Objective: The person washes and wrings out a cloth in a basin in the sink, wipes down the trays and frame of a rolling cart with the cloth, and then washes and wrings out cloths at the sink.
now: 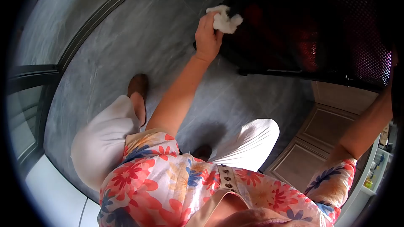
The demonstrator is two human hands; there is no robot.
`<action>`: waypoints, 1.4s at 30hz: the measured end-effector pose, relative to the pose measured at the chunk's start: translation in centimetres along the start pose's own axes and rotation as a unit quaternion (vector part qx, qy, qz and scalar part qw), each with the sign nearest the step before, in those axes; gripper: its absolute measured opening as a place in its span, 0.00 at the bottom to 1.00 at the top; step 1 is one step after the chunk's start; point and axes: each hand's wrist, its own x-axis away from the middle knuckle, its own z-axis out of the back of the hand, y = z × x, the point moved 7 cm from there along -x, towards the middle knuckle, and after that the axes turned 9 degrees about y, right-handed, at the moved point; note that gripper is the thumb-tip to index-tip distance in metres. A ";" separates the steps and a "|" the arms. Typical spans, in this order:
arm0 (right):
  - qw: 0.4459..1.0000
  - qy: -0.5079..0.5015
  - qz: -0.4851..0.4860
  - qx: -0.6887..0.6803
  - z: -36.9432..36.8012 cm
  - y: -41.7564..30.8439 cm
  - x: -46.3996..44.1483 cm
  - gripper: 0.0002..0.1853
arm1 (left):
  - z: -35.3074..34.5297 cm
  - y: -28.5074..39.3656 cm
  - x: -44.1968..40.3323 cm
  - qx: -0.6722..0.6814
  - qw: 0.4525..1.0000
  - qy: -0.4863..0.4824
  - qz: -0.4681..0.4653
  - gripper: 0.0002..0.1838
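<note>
Wiping cloth at the side of a dark mesh-sided object (303, 29). The white cloth (226, 23), bunched at the object's left edge above the grey floor (168, 46), could snag on the frame or slip free, should the pinch prove loose or a loose fold catch; contact between cloth and frame cannot be determined. Uneven pressure from one side could also shift or tip the object. The left hand (208, 42) closes its fingers and thumb about the cloth, the arm extended forward and slightly inward, nearly straight. The right arm (370, 117) reaches forward along the right margin; its hand is largely lost in shadow, and its finger state cannot be told.
</note>
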 end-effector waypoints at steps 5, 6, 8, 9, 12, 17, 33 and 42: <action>1.000 -0.005 -0.005 0.008 0.6 0.6 0.2 0.13 | 0.2 -9.0 7.2 -0.077 0.991 -0.046 0.099 0.24; 1.000 -0.006 -0.006 0.008 0.6 0.6 0.3 0.13 | 0.2 -9.2 7.2 -0.079 0.987 -0.061 0.124 0.24; 1.000 -0.008 -0.008 0.010 0.5 0.7 0.5 0.13 | 0.2 -8.9 7.0 -0.052 0.983 -0.082 0.159 0.24; 1.000 -0.009 -0.007 0.011 0.5 0.6 0.7 0.13 | 0.1 -7.8 5.9 -0.021 0.982 -0.086 0.166 0.23; 1.000 -0.008 -0.008 0.010 0.5 0.6 1.2 0.13 | -0.3 -0.4 -0.1 0.066 0.987 -0.095 0.110 0.22; 1.000 -0.010 -0.016 0.013 0.7 0.9 2.2 0.14 | -1.3 3.6 -3.3 0.161 0.983 -0.051 0.071 0.24; 0.994 0.107 -0.015 -0.009 1.6 -0.4 6.8 0.15 | 0.0 -7.3 4.5 -0.048 0.990 -0.024 0.128 0.21; 0.636 -0.242 -0.546 -0.489 -12.0 -8.0 30.2 0.26 | -1.8 7.7 5.0 0.025 0.990 -0.136 0.004 0.24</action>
